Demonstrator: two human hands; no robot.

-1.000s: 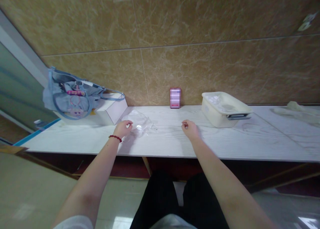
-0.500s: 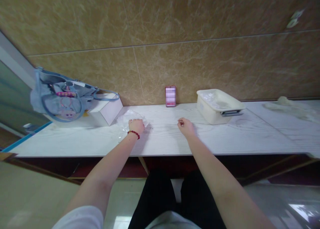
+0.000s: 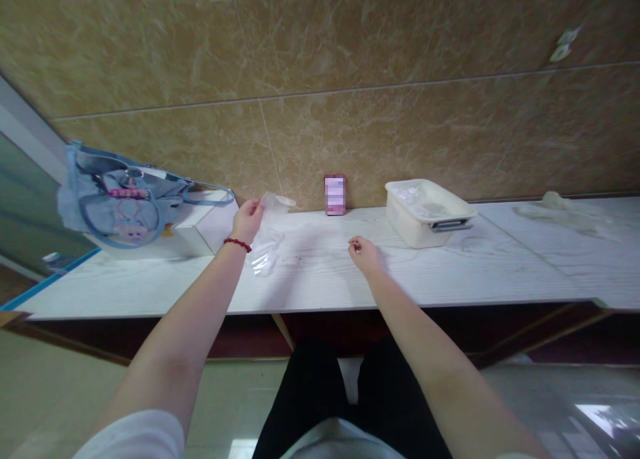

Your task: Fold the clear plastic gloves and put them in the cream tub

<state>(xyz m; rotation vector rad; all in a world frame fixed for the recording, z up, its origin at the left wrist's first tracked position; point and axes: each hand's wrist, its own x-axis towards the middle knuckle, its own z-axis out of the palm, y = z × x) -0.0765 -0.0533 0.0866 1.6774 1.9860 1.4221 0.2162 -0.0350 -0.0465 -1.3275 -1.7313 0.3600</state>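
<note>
My left hand (image 3: 247,221), with a red beaded bracelet at the wrist, pinches a clear plastic bag (image 3: 276,204). The bag is lifted off the counter near the white box, its top edge sticking out beyond my fingers. Beneath it lies more clear plastic (image 3: 266,251) on the counter; I cannot tell if it is the same bag. My right hand (image 3: 366,255) rests low over the counter, left of the cream plastic bin (image 3: 415,227). Its fingers are closed around something small and brownish, too small to name.
A pale blue bag (image 3: 120,209) leans on a white box (image 3: 200,229) at the left. A phone (image 3: 335,195) stands against the tiled wall (image 3: 350,132). Clear plastic lies inside the bin. Crumpled translucent material (image 3: 560,212) is on the white counter (image 3: 165,292) farther right.
My left hand has risen and moved left and back, lifting the plastic bag from the counter. My right hand stays closed in nearly the same place. The view has shifted slightly.
</note>
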